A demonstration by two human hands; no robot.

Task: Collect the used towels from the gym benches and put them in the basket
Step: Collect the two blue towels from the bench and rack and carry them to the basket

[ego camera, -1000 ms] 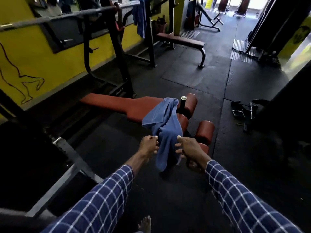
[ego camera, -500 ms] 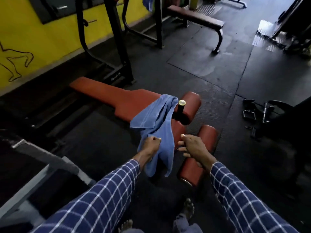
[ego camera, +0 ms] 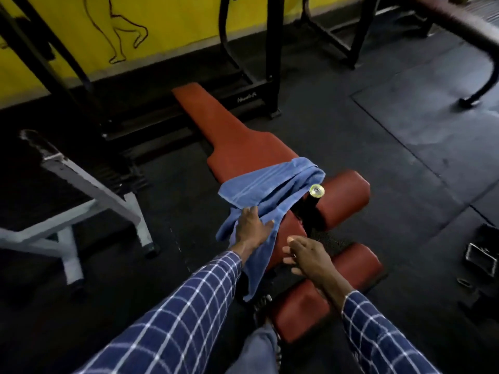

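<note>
A blue towel lies draped over the near end of a red padded bench, one end hanging down toward the floor. My left hand lies on the towel's middle, its fingers bunched into the cloth. My right hand hovers just right of the hanging end, over the red roller pads, with fingers apart and nothing in them. No basket is in view.
A black post with a shiny cap stands between the roller pads. A grey bench frame is at the left, black rack uprights stand behind by the yellow wall, and another bench is at the top right. Small gear lies on the floor at right.
I have come closer and look further down at the bench. My left hand has slid up the towel from its hanging end to its middle; my right hand stays beside it.
</note>
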